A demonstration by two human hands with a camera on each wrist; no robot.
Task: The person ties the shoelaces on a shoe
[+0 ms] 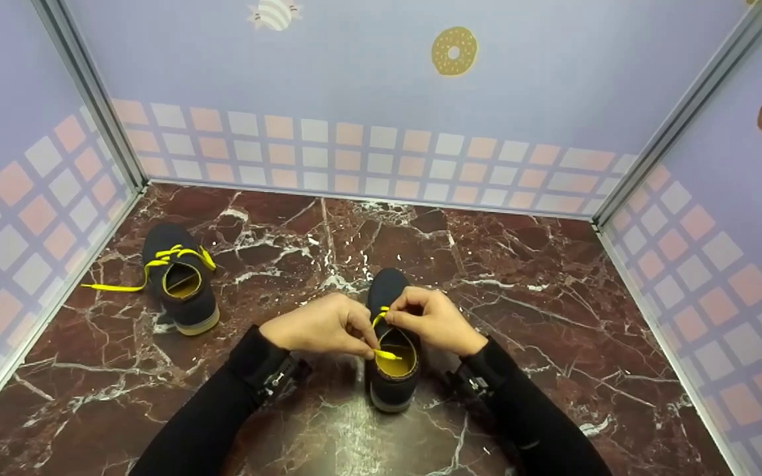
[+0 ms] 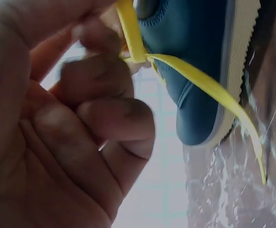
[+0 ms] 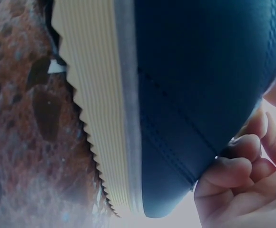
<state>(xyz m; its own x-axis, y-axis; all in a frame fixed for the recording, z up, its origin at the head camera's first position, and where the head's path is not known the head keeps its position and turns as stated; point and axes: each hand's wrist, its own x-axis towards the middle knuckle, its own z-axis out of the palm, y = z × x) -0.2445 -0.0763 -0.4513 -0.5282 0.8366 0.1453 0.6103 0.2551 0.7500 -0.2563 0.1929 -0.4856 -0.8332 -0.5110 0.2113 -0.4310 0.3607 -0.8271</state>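
Observation:
A dark shoe (image 1: 387,291) with a yellow inside stands on the floor between both hands, toe pointing away. My left hand (image 1: 328,324) pinches a yellow shoelace (image 1: 387,355) between thumb and forefinger, its tip over the shoe's opening. At the eyelets, the fingertips of my right hand (image 1: 437,320) pinch the lace close to the shoe. The left wrist view shows a loose lace end (image 2: 223,97) hanging down the shoe's side. In the right wrist view, the shoe's side (image 3: 190,90) hides the lace, and the curled fingers (image 3: 223,172) show beyond its upper edge.
Another dark shoe (image 1: 197,307) stands at the left, its yellow lace (image 1: 116,287) trailing onto the floor. The floor (image 1: 520,410) is brown marble-patterned. Purple panels (image 1: 368,79) with checks enclose the back and both sides.

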